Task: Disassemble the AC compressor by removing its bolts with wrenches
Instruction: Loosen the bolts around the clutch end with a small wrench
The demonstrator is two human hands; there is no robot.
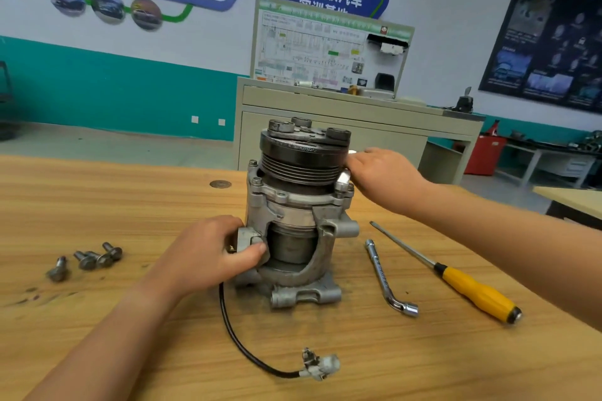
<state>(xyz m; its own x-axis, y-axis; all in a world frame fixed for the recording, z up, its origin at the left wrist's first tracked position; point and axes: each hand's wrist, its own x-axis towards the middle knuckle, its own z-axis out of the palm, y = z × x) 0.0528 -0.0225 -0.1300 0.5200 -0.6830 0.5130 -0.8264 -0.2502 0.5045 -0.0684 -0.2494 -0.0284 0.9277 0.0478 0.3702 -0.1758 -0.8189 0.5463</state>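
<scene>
The AC compressor [294, 215] stands upright on the wooden table [130, 319], its black pulley [303, 156] on top. My left hand [208, 254] grips a mounting lug on the compressor's lower left side, thumb across the front. My right hand [381, 179] is at the upper right of the body, beside the pulley, fingers curled on a shiny wrench [344, 177] whose end sits over a bolt on the flange. Several removed bolts [88, 260] lie on the table to the left.
An L-shaped socket wrench [387, 277] and a yellow-handled screwdriver [456, 277] lie right of the compressor. The compressor's black cable with a white connector [321, 366] trails toward the front. A beige cabinet with a diagram board [325, 52] stands behind the table.
</scene>
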